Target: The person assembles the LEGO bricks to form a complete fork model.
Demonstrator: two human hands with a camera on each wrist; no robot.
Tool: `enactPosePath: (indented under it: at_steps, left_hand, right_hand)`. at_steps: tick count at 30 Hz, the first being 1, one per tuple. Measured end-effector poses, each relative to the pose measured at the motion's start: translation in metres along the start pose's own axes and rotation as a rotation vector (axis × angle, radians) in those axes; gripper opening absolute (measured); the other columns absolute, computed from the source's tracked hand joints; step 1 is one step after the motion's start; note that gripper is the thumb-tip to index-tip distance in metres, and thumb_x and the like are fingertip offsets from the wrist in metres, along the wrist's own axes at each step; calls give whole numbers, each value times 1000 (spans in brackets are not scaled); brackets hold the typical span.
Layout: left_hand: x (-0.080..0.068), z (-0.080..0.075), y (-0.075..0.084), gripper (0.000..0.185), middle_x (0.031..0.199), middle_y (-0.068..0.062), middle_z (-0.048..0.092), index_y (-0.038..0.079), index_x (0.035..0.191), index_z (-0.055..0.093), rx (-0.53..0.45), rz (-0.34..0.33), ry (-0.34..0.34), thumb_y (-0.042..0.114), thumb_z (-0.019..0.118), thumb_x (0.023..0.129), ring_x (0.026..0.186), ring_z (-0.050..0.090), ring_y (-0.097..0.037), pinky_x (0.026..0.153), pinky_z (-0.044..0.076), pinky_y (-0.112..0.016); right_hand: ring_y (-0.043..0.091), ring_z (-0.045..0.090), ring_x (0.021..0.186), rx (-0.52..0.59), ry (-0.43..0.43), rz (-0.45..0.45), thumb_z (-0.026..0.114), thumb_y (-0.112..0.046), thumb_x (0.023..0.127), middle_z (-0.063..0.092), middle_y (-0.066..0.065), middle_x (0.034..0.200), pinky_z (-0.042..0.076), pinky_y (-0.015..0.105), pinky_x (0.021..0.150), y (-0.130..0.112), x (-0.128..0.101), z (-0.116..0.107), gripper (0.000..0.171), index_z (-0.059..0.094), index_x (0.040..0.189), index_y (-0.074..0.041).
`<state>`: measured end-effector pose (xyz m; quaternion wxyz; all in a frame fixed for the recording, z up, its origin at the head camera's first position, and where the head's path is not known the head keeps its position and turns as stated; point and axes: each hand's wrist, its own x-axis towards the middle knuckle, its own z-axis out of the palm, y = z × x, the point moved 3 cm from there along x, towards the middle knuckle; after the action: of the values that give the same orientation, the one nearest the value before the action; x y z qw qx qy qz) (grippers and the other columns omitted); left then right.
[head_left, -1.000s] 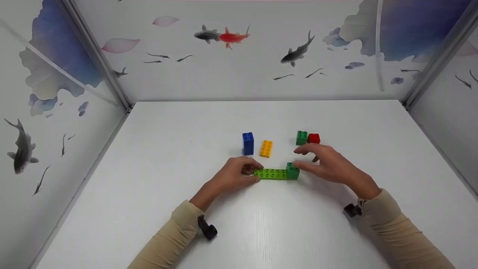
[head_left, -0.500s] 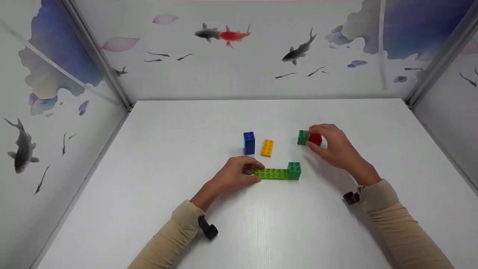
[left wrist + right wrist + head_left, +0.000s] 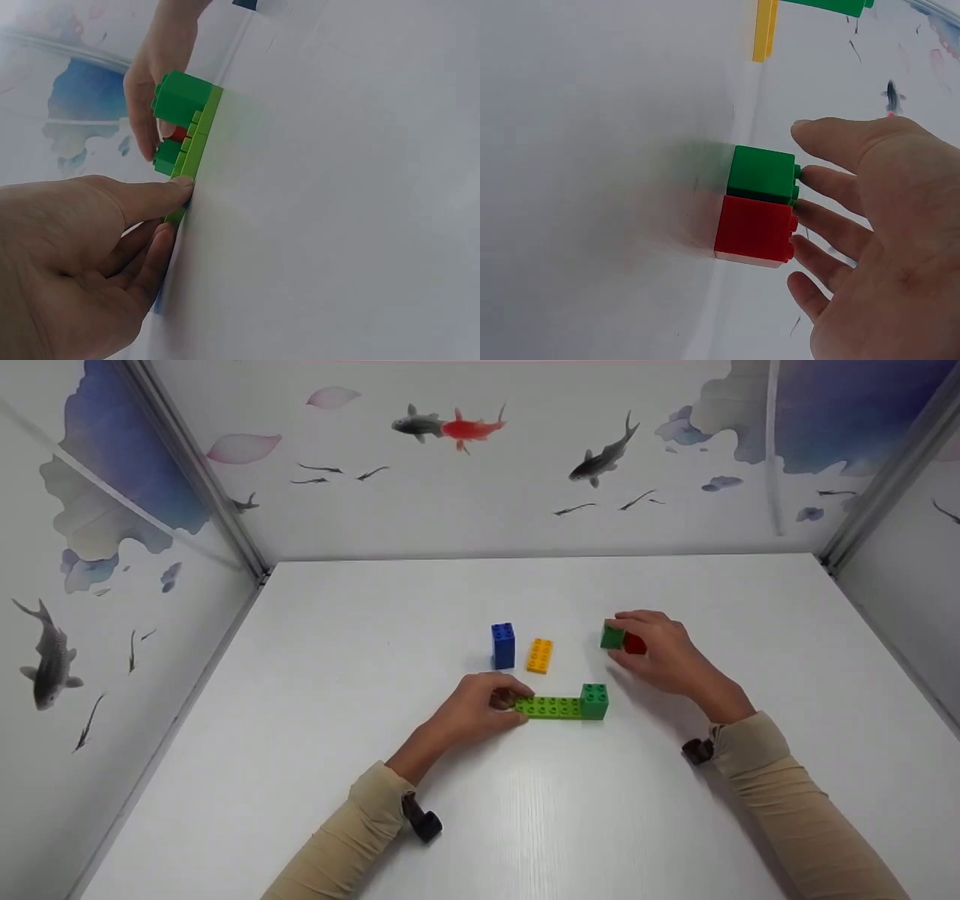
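My left hand (image 3: 484,705) pinches the left end of a long light green plate (image 3: 551,707) between thumb and fingers, low over the table. On the plate's right end stands a green block (image 3: 594,701); its side shows in the left wrist view. Farther back, my right hand (image 3: 664,652) hovers over a second green block (image 3: 761,175) and a red block (image 3: 755,227) standing side by side. Its thumb and fingers reach around the green block's top, spread and relaxed, with the fingertips right at the studs. In the head view this hand covers much of the red block.
A tall blue block (image 3: 503,646) stands behind the left hand. To its right lies a flat yellow brick (image 3: 539,655). White walls with painted fish enclose the white table (image 3: 360,607) at the back and sides.
My right hand has left the green block on the plate, moved back to the red block, then shifted slightly left over the second green block. The left hand keeps its hold.
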<state>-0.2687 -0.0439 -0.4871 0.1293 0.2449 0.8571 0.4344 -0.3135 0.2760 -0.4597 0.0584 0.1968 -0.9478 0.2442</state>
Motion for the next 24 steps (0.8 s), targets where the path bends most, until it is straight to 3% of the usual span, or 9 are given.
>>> enactPosePath:
  at_steps: [11, 19, 24]
  left_hand:
    - [1, -1, 2, 31, 117, 8, 75, 23, 126, 80, -7, -30, -4, 15, 83, 96, 102, 66, -14, 98, 60, -31]
    - [1, 0, 1, 31, 116, 7, 76, 22, 125, 81, -6, -34, -3, 15, 84, 95, 101, 67, -13, 97, 60, -31]
    - [0, 1, 1, 31, 118, 7, 77, 20, 125, 81, -12, -18, 4, 15, 84, 95, 102, 67, -12, 97, 60, -32]
  right_hand:
    - [41, 52, 141, 55, -51, 41, 79, -15, 99, 60, 18, 150, 44, 68, 118, -1, -1, -3, 50, 65, 147, -10]
    - [39, 55, 137, 46, -26, 27, 81, -11, 97, 66, 16, 141, 32, 71, 122, -3, -2, -1, 42, 72, 138, -11]
    - [34, 62, 125, 63, -3, -26, 81, -6, 95, 71, 12, 131, 48, 62, 114, -5, -2, 0, 34, 76, 129, -10]
